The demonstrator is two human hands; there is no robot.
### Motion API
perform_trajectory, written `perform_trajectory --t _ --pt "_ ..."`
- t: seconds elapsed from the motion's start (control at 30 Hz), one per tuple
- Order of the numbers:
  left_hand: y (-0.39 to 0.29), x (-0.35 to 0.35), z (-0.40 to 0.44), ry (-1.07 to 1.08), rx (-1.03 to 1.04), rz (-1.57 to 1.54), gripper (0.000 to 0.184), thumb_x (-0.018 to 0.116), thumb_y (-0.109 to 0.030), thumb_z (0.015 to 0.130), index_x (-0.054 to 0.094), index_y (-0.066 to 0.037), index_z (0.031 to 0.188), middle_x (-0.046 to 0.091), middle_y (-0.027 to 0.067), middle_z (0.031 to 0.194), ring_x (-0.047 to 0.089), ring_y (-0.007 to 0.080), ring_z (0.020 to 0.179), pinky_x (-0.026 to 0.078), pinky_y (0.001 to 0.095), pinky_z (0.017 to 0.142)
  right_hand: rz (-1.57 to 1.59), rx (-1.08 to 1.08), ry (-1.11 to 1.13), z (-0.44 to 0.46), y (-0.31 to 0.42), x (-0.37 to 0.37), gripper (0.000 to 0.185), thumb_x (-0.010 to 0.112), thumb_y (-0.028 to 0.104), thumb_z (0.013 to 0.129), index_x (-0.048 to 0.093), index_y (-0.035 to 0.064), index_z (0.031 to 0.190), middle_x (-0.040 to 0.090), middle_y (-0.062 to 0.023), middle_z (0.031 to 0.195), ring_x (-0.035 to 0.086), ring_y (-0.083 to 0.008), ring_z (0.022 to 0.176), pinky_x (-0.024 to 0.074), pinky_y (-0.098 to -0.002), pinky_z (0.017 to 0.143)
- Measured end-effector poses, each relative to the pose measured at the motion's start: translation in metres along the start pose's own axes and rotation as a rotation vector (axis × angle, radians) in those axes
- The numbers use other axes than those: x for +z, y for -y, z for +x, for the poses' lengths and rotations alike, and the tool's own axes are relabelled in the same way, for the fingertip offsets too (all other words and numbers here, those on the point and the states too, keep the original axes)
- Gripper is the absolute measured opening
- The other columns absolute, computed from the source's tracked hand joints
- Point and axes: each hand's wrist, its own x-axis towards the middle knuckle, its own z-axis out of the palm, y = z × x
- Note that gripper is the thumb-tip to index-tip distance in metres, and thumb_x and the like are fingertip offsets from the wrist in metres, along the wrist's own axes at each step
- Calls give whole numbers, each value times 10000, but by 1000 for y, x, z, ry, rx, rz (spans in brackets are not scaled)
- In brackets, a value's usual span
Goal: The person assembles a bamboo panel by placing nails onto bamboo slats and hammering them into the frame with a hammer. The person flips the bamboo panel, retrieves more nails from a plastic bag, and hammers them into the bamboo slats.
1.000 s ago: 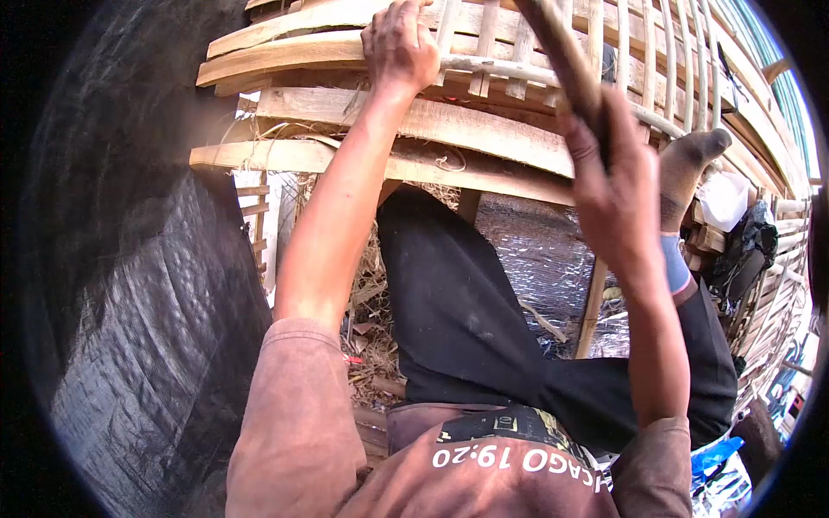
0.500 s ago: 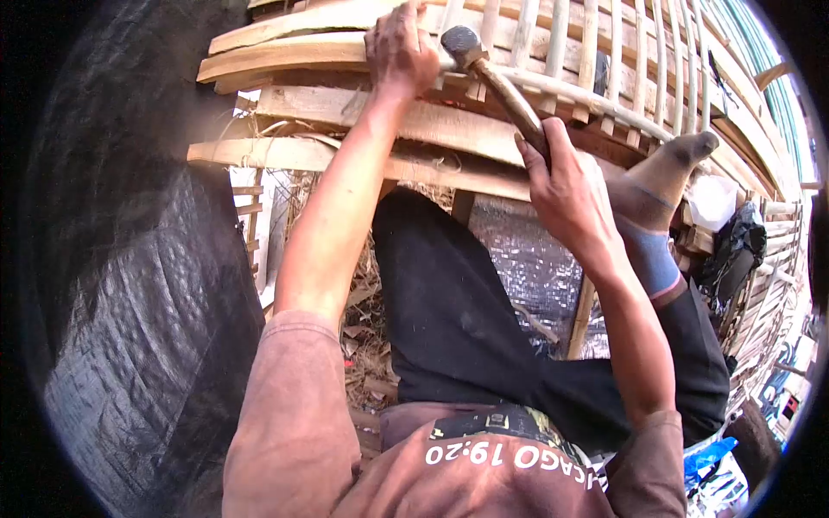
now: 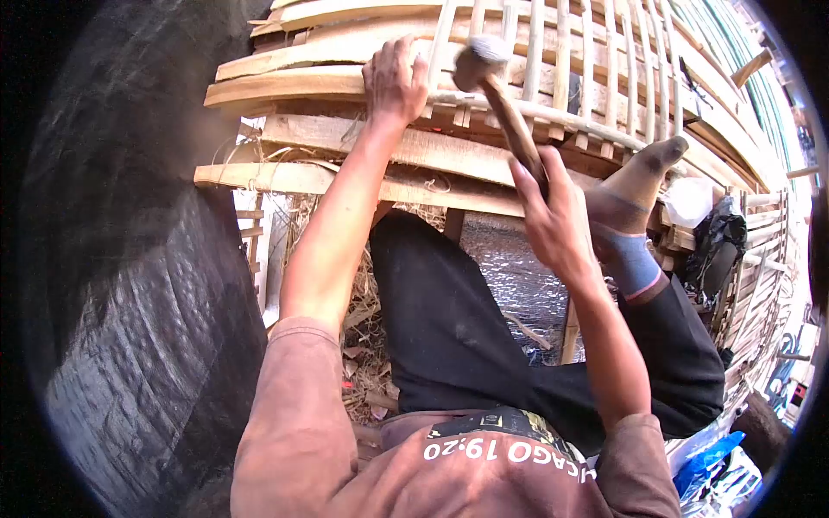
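Hammer head is back in frame since the first frame, now upper centre, blurred, just right of left hand. Right hand grip closed round handle, right of centre. Left fingers part-curled over planks by the slats; can't tell if they hold anything. Foot right.

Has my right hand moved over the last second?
Yes, your right hand has moved leftward, closer to the left end of the nearest wooden plank.
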Motion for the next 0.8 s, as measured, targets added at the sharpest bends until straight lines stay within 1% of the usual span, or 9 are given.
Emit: perform_trajectory --t 0.03,0.1,0.17,0.27,0.37,0.4,0.53,0.67,0.8 --pt "-3 -5 0 40 6 10 374 497 -326 954 573 -102 1245 577 132 1242 532 300 1142 368 480 1005 29 -13 -52 -9 -4 -6 288 553 312 1010 521 41 1102 594 -263 759 604 -464 727 463 -480 656" --pt "1 -16 -8 30 375 84 503 612 -509 904 617 -133 1238 564 111 1265 519 281 1120 380 480 990 154 177 -27 -29 -14 -25 310 567 307 1009 520 16 1105 560 -181 732 577 -252 647 445 -384 612" --pt "-16 -42 -17 387 415 15 599 683 -548 848 597 -147 1285 581 91 1273 519 284 1157 374 517 1010 232 192 -101 -52 -37 -34 267 555 278 1024 523 23 1096 519 -78 691 511 -154 601 424 -330 554" --pt "-18 -53 -21 372 552 148 638 759 -480 802 565 -189 1335 595 67 1267 520 277 1224 383 536 1031 417 364 -154 -84 -41 -45 224 538 255 1039 528 36 1089 460 13 669 452 -85 566 384 -276 504" --pt "-25 -62 -7 497 558 282 590 770 -370 801 570 -188 1326 601 57 1259 526 270 1209 406 488 1023 458 403 -185 -108 -50 -51 210 529 248 1046 530 43 1092 430 52 674 407 -37 567 352 -237 485" --pt "-28 -61 1 466 608 268 547 751 -246 803 575 -190 1318 631 53 1203 550 269 1175 427 466 1000 503 415 -188 -113 -51 -51 218 536 251 1045 533 36 1085 428 49 678 404 -41 568 353 -241 492" --pt "-40 -72 27 384 778 307 498 695 -154 823 578 -173 1307 683 45 1065 618 264 1070 448 462 964 537 373 -227 -119 -41 -52 204 549 233 1040 543 35 1087 438 49 687 411 -41 584 351 -237 508" --pt "-64 -105 49 271 764 207 438 682 -157 888 568 -131 1310 704 90 1013 651 272 1018 535 454 864 591 281 -211 -123 -26 -50 214 559 233 1036 541 30 1100 456 44 694 426 -43 594 356 -240 513" --pt "-87 -128 94 130 913 216 428 699 -173 888 584 -98 1293 690 85 917 654 223 875 621 329 716 590 256 -185 -129 -19 -50 234 557 241 1036 542 24 1121 462 34 686 431 -55 602 366 -249 530"
